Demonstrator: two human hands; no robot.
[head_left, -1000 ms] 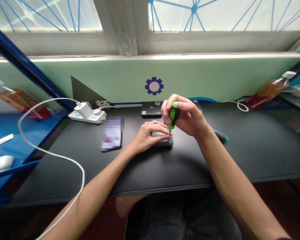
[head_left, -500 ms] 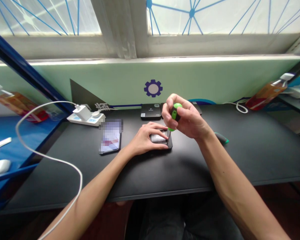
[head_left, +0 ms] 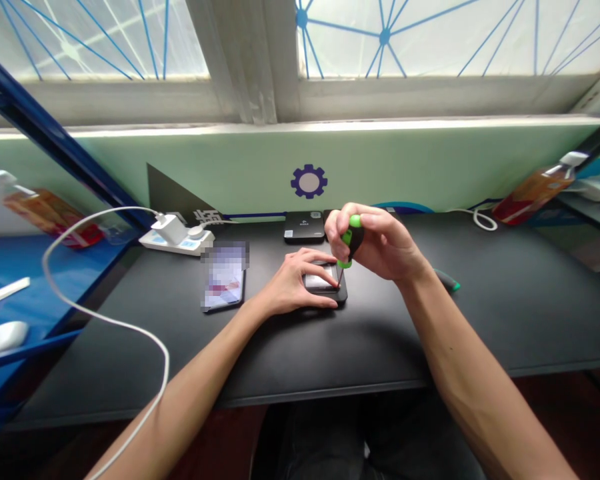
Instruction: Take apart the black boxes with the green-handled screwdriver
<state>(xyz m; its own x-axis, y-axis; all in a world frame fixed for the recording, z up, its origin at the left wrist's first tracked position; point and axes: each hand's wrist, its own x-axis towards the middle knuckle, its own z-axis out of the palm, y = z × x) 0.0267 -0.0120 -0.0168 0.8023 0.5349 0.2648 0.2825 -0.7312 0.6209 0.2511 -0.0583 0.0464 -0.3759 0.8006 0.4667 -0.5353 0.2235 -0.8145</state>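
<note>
On the black desk lies a small flat black box (head_left: pixel 343 294) with a pale panel or label on top, partly hidden under my fingers. My left hand (head_left: pixel 303 283) spans it, thumb along the near side and fingers across the top, holding it against the desk. A screwdriver (head_left: pixel 354 243) with a green and black handle is gripped in my right hand (head_left: pixel 380 243) above the box's right end. Its thin shaft points down and its tip meets the box close to my left fingertip. Whether the tip sits in a screw is too small to tell.
Behind my hands is another black box (head_left: pixel 304 229), with more dark items partly hidden. A phone (head_left: pixel 225 280) lies to the left near a white power strip (head_left: pixel 177 241). A white cable (head_left: pixel 130 323) loops across the left arm. A green-tipped dark tool (head_left: pixel 447 280) lies right.
The screwdriver handle has turned a little in my right hand, and the fingers have shifted around it. The left hand stays on the box. The whole view has shifted slightly.
</note>
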